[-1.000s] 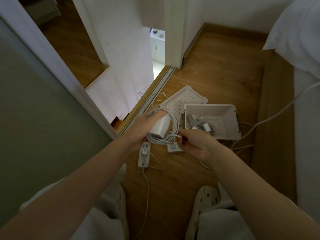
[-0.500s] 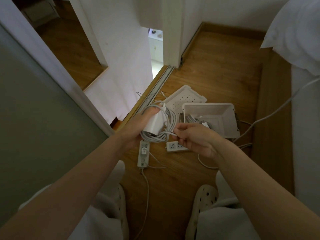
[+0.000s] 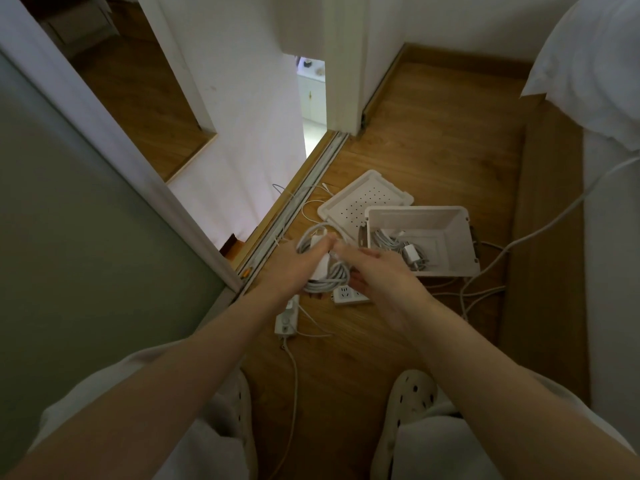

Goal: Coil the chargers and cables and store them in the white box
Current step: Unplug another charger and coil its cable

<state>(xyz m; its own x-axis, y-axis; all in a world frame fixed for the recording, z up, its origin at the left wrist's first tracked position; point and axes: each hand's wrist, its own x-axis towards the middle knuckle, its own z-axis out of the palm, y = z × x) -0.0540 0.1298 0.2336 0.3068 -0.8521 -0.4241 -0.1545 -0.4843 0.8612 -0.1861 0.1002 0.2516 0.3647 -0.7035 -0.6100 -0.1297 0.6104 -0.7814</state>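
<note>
Your left hand was clamped on the white charger, its grey-white cable looped around the brick in a loose coil, all of it held above the floor just left of the white box. Your right hand sat just beside it with its fingers bent toward the coil; whether it pinched the cable's loose end or only guided it I could not tell, since the fingertips were blurred.

To finish this step well, you needed the last length laid flat over the earlier loops and the tail tucked under one turn, so the bundle would not spring open when released. The grip on the brick wanted to be firm but not crushing (a kinked cable near the plug is the likely failure). The box already held another coiled charger at its near left corner, so the open space toward its far right looked the better landing spot.

The wooden floor carried a long power strip below your left hand, a socket block under the coil, the perforated lid behind the box, and loose cables trailing right toward the bed.
</note>
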